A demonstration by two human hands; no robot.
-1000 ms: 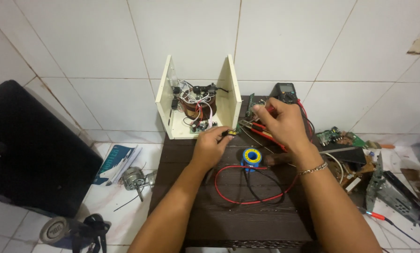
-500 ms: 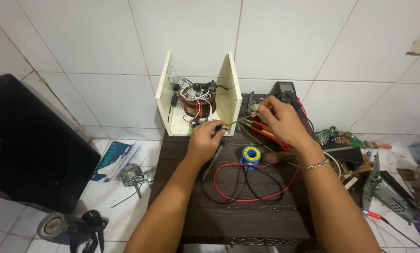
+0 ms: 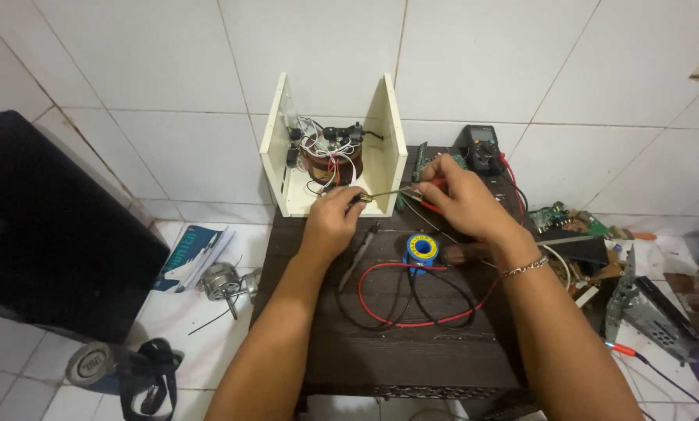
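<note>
Left hand (image 3: 332, 221) is curled shut around a thin probe-like tool (image 3: 377, 196), pinching it near the tip end, right at the front lip of the open cream case (image 3: 388, 129). Right hand (image 3: 460, 195) is closed too, fingers bunched on a red-handled tool (image 3: 434, 185) and what looks like fine wire; can't quite tell which bit it's actually gripping. The two hands sit close together, almost tip to tip, near the back edge of the counter (image 3: 381, 351), just in front of the case's right wall.

The case stands at the back left corner of the counter, open on top and front, with a brown wound coil (image 3: 326, 160) and a tangle of white, red and black wires inside. Just beside the right hand, toward the back right corner, there's a black meter (image 3: 480, 146) with a green circuit board (image 3: 421, 160) leaning next to it.

In the middle of the counter, between the forearms, sits a small blue and yellow spool (image 3: 422, 249), with a red lead (image 3: 412, 300) and a black lead looping around in front of it. A grey pen-shaped tool (image 3: 359, 253) lies just beside the left wrist.

Off the counter: a big black box (image 3: 45, 234) on the left, a small motor (image 3: 223, 281) and a booklet (image 3: 190, 253) on the tiled floor, and a pile of boards and metal scrap (image 3: 638, 304) on the right.
</note>
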